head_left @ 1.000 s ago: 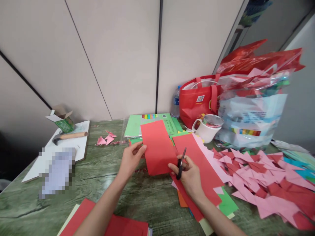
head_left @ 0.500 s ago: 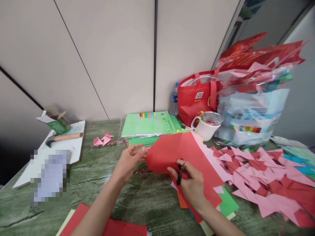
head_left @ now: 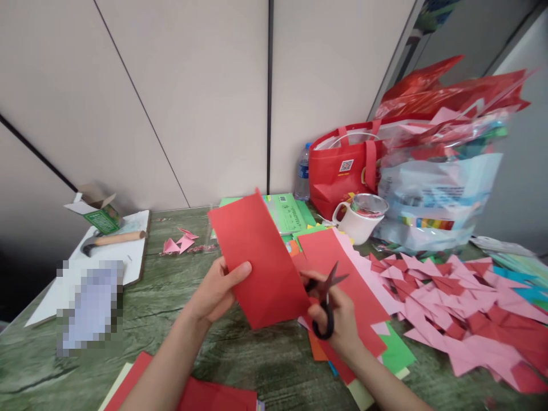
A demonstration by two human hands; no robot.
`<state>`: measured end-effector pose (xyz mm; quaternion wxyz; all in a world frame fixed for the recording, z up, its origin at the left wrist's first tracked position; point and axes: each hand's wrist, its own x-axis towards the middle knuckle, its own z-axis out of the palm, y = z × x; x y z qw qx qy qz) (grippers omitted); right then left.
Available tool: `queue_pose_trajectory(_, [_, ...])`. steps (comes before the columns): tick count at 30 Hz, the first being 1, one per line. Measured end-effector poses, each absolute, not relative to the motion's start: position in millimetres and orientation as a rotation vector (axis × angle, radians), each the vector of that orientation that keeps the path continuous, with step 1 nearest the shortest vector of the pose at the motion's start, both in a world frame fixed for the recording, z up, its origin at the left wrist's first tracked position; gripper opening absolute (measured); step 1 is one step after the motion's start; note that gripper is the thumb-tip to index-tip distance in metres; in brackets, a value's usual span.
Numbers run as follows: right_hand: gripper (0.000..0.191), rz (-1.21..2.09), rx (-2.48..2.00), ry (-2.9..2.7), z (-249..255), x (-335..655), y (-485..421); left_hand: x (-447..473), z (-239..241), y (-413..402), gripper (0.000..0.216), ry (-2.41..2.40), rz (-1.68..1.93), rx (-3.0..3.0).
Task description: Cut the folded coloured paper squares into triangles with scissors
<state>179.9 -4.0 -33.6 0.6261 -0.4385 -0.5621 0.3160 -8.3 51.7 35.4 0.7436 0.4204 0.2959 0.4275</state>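
Observation:
My left hand (head_left: 216,288) pinches a red paper sheet (head_left: 257,260) by its left edge, thumb on the front, and holds it up tilted above the green table (head_left: 171,297). My right hand (head_left: 338,319) grips black-handled scissors (head_left: 327,291) with the blades spread apart, right at the sheet's right edge. More red sheets (head_left: 342,279) lie flat under that hand.
A heap of pink and red folded paper pieces (head_left: 454,308) fills the right. Behind stand a white mug (head_left: 357,220), a red bag (head_left: 342,168), a water bottle (head_left: 303,171) and a stuffed plastic bag (head_left: 440,194). A green paper pack (head_left: 291,211), a hammer (head_left: 113,238) and a small box (head_left: 96,211) sit further left.
The red sheet was bent down towards the table, then came back up and now stands tilted further left. The scissors' blades have spread open at its right edge.

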Motion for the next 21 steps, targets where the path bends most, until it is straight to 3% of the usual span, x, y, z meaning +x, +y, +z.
queue_pose_trajectory(3, [0.031, 1.1, -0.927, -0.952, -27, 180, 1, -12, 38, 44, 0.031, 0.523, 0.965, 0.866])
queue_pose_trajectory(9, [0.029, 1.722, -0.733, -0.774, -31, 177, -1, -8, 37, 39, 0.031, 0.467, 0.806, 0.824])
queue_pose_trajectory(15, [0.036, 1.524, -0.862, -0.594, -24, 176, 1, -8, 37, 46, 0.031, 0.634, 0.768, 0.871])
queue_pose_trajectory(21, [0.037, 1.125, -1.054, -0.519, -33, 185, 13, -19, 39, 55, 0.035, 0.757, 0.688, 1.034])
